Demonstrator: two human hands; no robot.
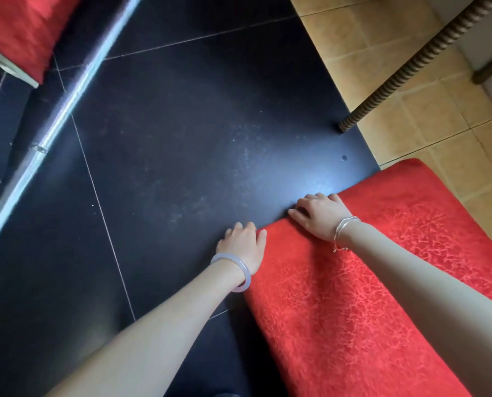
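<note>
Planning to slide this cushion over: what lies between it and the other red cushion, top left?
Head view: a bare dark surface, crossed diagonally by a shiny metal bar, separates the near cushion from the far cushion.

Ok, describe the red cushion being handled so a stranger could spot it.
Start at the dark floor beside the tan tiles. The red cushion lies lower right, with a crackled pattern. Unlike the other red cushion top left, the left hand and right hand grip its edge.
</note>
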